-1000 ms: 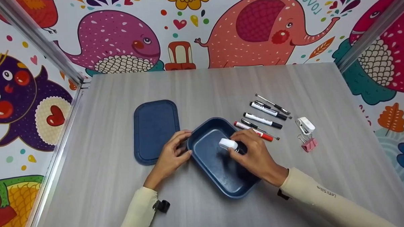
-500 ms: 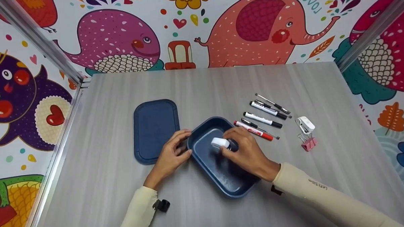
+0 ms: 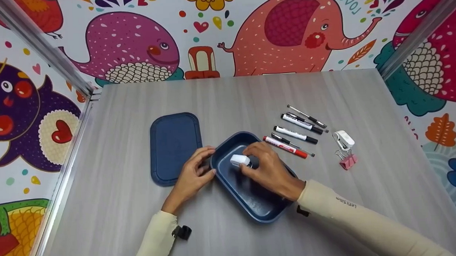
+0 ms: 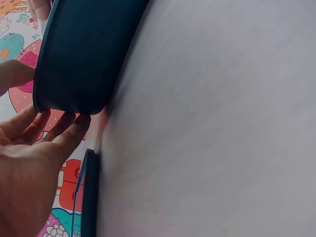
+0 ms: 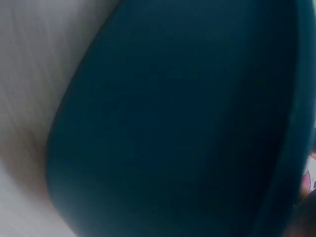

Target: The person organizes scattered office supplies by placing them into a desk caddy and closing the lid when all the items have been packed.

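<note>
In the head view, a dark blue plastic box (image 3: 255, 208) stands on the table with its inside facing up. My left hand (image 3: 190, 180) holds its left end, and the left wrist view shows the curved fingertips (image 4: 79, 126) against the outer wall. Over the inside of the box, my right hand (image 3: 269, 170) pinches a small white rounded object (image 3: 239, 159); the fingers partly cover it, so its kind is unclear. In the right wrist view, the box wall (image 5: 163, 123) fills most of the picture and hides nearly all of the hand.
A matching blue lid (image 3: 175, 148) lies left of the box. To the right are a red marker (image 3: 285, 147), black-capped markers (image 3: 295, 134) and black pens (image 3: 307, 115). Beyond them sit a white mini stapler (image 3: 343, 140) and a pink binder clip (image 3: 348, 161). Patterned walls border the table (image 3: 227, 101).
My right hand has moved left across the box, carrying the white object toward the box's left end. The left hand and the box have stayed in place.
</note>
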`<state>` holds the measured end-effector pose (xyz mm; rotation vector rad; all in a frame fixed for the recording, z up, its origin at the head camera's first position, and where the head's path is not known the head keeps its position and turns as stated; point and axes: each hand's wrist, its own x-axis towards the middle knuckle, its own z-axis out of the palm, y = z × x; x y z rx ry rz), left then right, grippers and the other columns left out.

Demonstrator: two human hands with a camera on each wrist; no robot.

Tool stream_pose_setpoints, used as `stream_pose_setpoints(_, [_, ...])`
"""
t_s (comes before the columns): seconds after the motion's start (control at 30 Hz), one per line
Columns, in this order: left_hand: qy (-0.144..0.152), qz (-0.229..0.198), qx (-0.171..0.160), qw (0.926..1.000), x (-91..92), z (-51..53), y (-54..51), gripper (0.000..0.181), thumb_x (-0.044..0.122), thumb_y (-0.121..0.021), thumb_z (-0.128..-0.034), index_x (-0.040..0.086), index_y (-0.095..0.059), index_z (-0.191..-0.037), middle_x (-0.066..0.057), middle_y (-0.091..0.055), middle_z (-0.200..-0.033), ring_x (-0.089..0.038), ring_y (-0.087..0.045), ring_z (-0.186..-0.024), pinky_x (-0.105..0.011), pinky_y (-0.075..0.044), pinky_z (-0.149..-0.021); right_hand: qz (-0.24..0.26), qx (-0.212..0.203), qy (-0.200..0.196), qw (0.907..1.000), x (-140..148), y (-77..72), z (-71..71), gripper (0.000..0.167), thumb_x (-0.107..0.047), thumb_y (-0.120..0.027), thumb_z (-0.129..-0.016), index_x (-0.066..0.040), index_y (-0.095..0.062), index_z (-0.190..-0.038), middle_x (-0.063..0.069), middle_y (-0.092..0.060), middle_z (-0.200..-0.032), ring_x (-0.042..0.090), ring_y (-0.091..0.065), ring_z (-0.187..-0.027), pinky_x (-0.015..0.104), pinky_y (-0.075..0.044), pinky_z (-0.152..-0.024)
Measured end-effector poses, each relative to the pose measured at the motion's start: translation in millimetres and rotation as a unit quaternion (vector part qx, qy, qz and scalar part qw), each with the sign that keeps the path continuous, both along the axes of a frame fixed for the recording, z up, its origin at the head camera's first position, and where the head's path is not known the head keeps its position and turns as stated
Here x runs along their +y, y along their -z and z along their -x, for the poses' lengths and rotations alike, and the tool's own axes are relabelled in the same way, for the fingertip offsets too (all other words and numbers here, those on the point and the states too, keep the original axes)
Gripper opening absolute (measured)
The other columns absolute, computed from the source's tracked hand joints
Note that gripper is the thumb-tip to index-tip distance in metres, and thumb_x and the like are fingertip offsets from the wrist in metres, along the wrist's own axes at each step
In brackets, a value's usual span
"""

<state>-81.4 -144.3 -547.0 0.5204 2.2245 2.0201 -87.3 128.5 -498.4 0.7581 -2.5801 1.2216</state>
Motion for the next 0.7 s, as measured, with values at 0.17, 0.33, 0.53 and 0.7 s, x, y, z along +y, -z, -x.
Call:
stream_pose_setpoints(0.17, [0.003, -0.006, -0.001, 1.0, 0.4, 0.3, 0.5, 0.056, -0.01, -0.075, -0.0949, -0.006, -0.061, -0.149, -0.023, -0.051, -0.16, -0.04, -0.053, -0.145, -0.034, -0.055, -0.104, 0.007, 0.012, -0.002, 0.9999, -3.6, 5.0, 3.8, 0.02, -0.004, -0.086, -0.085, 0.002, -0.077, -0.102, 0.012, -0.074, -0.107, 0.029, -0.068, -0.106, 0.043, -0.057, -0.096])
stream_pose_setpoints(0.33, [0.002, -0.002, -0.003, 1.0, 0.1, 0.2, 0.4, 0.055, -0.01, -0.075, -0.0956, -0.006, -0.061, -0.149, -0.024, -0.05, -0.16, -0.04, -0.053, -0.145, -0.034, -0.055, -0.104, 0.001, 0.008, -0.002, 1.0, -5.9, 8.0, 6.1, 0.019, -0.005, -0.086, -0.086, 0.001, -0.077, -0.101, 0.01, -0.074, -0.106, 0.028, -0.067, -0.104, 0.042, -0.056, -0.095])
stream_pose_setpoints(0.53, [0.001, 0.0, -0.002, 1.0, -0.4, 0.2, 1.9, 0.055, -0.01, -0.075, -0.0957, -0.006, -0.061, -0.149, -0.023, -0.05, -0.16, -0.04, -0.053, -0.145, -0.032, -0.055, -0.104, -0.013, 0.005, -0.001, 0.9999, -8.7, 12.0, 9.0, 0.018, -0.007, -0.087, -0.086, 0.0, -0.077, -0.1, 0.009, -0.074, -0.104, 0.027, -0.066, -0.101, 0.041, -0.056, -0.09])
stream_pose_setpoints(0.7, [0.001, -0.007, -0.007, 1.0, 0.3, 0.3, 1.3, 0.055, -0.011, -0.075, -0.0958, -0.006, -0.061, -0.149, -0.023, -0.05, -0.16, -0.039, -0.053, -0.144, -0.031, -0.055, -0.104, -0.021, -0.014, 0.001, 0.9997, -11.7, 15.0, 12.4, 0.018, -0.008, -0.087, -0.088, 0.0, -0.077, -0.101, 0.009, -0.073, -0.105, 0.027, -0.065, -0.102, 0.041, -0.056, -0.091])
